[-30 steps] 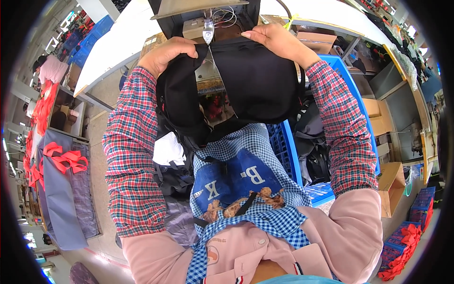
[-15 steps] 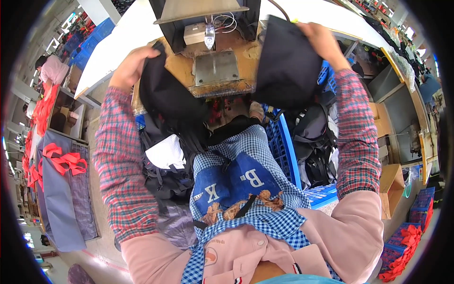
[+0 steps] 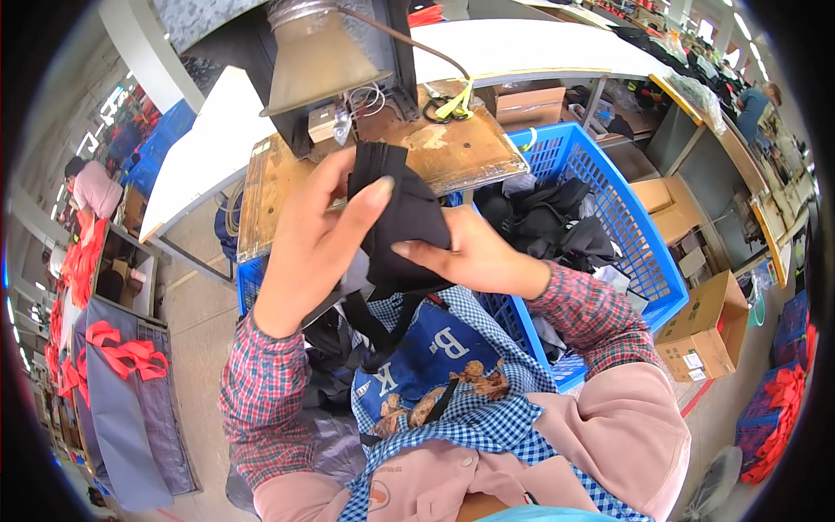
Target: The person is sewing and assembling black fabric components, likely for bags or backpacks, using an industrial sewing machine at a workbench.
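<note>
Between my two hands is a black fabric bag piece (image 3: 404, 213) with a zipper along its upper edge and straps trailing down toward my lap. My left hand (image 3: 317, 235) grips its zippered edge, thumb in front and fingers behind. On the lower right side, my right hand (image 3: 474, 252) pinches the cloth with the thumb on top; its other fingers are partly hidden. The piece is held up in front of a worn wooden work surface (image 3: 470, 161). Below it lies the blue checked apron (image 3: 513, 348) on my lap.
A blue plastic crate (image 3: 622, 196) with black bags stands at the right. Scissors (image 3: 437, 106) with a yellow ribbon lie on the wooden surface, near a lamp-like hood (image 3: 317, 65). A cardboard box (image 3: 709, 335) sits farther right. Red strips (image 3: 122, 348) hang at the left.
My hands, earlier wide apart with black fabric in each, have come together at the middle on the bag piece. The view has swung right, showing more of the crate.
</note>
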Available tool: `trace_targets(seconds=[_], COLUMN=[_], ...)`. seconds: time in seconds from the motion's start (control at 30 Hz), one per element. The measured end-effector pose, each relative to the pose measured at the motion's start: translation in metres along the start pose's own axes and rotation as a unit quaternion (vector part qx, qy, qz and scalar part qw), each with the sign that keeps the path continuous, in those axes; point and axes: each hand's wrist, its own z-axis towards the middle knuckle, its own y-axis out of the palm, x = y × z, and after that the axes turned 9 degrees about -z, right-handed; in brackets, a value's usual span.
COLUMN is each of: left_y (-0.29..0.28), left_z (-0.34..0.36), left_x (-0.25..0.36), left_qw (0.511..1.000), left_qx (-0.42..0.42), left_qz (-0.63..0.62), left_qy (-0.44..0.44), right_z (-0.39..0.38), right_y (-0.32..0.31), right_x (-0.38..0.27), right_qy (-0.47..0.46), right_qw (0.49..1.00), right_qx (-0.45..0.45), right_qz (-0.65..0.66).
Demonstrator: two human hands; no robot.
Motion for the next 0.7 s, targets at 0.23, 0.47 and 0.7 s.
trace_targets(seconds=[0.23,0.47,0.7], left_y=[0.024,0.092,0.083], left_z=[-0.02,0.032,0.029], left_x=[-0.021,0.088,-0.011], left_qw=[0.938,0.859,0.878], left_qx=[-0.327,-0.431,-0.404], left_qz=[-0.091,-0.264,-0.165], left_qy=[-0.067,-0.078,-0.199], right_z=[-0.036,-0.117,-0.096], right_y=[-0.101,-0.233,-0.14], right_x=[-0.076,-0.039,0.048], right_qy=[-0.015,-0.278,0.16], right_qw=[0.951,0.824,0.899], right_qx=[0.299,0.393,0.342], right_qz=[-0.072,0.298,0.22])
